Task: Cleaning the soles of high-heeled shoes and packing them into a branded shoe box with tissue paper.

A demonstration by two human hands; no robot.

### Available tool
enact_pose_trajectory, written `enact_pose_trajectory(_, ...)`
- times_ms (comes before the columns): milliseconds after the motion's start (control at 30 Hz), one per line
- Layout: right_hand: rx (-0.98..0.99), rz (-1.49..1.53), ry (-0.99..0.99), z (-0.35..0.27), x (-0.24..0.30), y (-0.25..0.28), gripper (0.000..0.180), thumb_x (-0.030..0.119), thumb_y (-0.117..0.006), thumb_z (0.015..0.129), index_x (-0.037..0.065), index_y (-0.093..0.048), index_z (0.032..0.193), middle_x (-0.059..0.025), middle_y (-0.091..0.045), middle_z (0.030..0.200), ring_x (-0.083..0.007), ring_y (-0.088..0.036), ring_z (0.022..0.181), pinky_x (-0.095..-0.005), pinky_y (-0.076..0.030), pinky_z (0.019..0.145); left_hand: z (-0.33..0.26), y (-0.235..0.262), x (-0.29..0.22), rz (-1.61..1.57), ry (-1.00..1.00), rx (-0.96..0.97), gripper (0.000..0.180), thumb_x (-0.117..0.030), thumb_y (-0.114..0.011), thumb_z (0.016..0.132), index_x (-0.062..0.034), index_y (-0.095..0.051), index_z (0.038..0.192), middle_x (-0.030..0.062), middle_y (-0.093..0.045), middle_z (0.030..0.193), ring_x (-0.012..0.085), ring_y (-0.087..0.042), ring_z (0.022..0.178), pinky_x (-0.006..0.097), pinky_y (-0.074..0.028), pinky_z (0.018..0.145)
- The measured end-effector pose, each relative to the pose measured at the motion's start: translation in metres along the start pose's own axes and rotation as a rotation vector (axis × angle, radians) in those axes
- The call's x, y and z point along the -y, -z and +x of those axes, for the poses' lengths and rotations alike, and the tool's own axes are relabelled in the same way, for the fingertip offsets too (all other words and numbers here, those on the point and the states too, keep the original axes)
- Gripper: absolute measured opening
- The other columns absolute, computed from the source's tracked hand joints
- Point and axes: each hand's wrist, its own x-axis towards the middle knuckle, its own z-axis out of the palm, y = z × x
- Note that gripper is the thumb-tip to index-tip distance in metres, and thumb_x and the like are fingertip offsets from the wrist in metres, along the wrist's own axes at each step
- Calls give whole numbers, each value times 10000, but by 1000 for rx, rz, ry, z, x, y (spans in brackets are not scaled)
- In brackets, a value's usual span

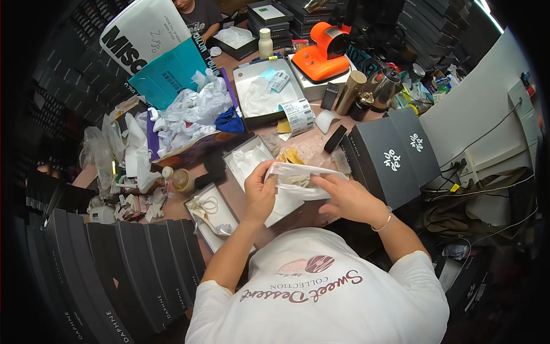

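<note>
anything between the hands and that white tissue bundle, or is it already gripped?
Nothing visible stands between them. The left hand and right hand both already grip the white tissue bundle, one at each end, holding it above the open white-lined box on the table.

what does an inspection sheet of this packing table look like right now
surface: table crowded, little bare top showing
job's things: white tissue-wrapped item held up over open box lined with white paper
clutter: crumpled paper pile, teal bag, open box with labels, orange device, metal flasks, black boxes
grippers: left hand and right hand both grip the wrapped item
cables: dark cables along white panel at right
surroundings: stacked black boxes at left; another person across the table
</note>
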Motion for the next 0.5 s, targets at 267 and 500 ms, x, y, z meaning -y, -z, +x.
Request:
enact_pose_trajectory(267,-442,233,-36,6,-26,-12,963,111,-809,629,110,-281,1434,-215,-425,1301,-330,-497,1125,-368,-432,875,-12,-18,-1,65,-138,131,189,7,-539,850,11,-616,1023,8,-598,825,63,-532,690,198,-438,609)
enact_pose_trajectory(500,-405,1437,-392,37,-68,-39,165,33,-520,853,1,-621,980,-66,-642,952,-149,-607,885,-282,-479,790,-6,-5,8,160,-256,185,475,-6,-553,858,-43,-458,1322,83,-576,1034,160,-585,922,288,-477,823)
